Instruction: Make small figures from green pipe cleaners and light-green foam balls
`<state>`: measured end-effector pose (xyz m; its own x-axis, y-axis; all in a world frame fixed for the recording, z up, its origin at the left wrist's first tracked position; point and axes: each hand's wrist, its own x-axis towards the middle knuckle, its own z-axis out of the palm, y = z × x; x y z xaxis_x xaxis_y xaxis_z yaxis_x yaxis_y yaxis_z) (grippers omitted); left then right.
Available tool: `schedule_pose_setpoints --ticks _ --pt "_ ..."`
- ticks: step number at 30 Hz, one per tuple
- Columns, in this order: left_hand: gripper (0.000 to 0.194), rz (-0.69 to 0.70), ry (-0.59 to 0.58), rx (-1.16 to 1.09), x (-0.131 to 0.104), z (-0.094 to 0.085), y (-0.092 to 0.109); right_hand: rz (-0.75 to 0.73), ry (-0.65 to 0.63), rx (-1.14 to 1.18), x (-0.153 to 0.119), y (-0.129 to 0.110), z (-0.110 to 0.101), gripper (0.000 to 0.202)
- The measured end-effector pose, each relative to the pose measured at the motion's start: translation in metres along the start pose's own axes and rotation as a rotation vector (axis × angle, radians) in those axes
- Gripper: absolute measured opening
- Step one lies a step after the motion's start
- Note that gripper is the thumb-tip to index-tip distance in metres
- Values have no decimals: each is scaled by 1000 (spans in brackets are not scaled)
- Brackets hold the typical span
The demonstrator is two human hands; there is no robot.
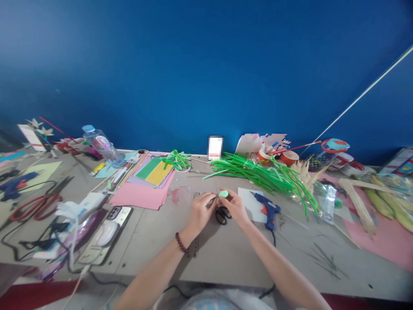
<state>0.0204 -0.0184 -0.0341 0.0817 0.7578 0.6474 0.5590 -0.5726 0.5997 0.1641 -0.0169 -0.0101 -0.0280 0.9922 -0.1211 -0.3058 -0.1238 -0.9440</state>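
Observation:
Close together over the middle of the table are both my hands. My right hand (235, 207) pinches a small, pale green, rounded piece (223, 194), whose kind I cannot make out. Fingers of my left hand (202, 210) are closed right beside it, their tips meeting near a thin, dark strand; what they grip is too small to name. Black-handled scissors (222, 216) show just below the fingers, their blades hidden by the hands. To the right of my right hand, a blue glue gun (271, 212) lies partly on a white sheet (249, 201).
Bright green pipe cleaners (258, 174) lie in a heap behind the hands. Pink paper (138, 193) and coloured sheets (155, 171) are stacked to the left. A phone (120, 214), a power strip (88, 202), a bottle (105, 146) and corn husks (380, 202) stand or lie farther out.

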Motion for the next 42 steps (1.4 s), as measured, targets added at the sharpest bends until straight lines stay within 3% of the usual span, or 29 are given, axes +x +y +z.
schedule_pose_setpoints --ticks 11,17,27,34,42 --pt "14 -88 -100 -64 6 -5 9 -20 20 58 0 5 -3 48" --pt "10 -175 -61 -98 6 -3 7 8 11 -3 -1 2 -1 44" --pt "14 -131 -102 -61 8 -7 11 39 -4 -128 -3 -1 2 35" --pt "13 -151 -96 -95 10 -8 17 39 50 -62 -4 5 3 36" --pt "11 -286 -115 -182 9 -4 15 46 141 6 -5 9 7 36"
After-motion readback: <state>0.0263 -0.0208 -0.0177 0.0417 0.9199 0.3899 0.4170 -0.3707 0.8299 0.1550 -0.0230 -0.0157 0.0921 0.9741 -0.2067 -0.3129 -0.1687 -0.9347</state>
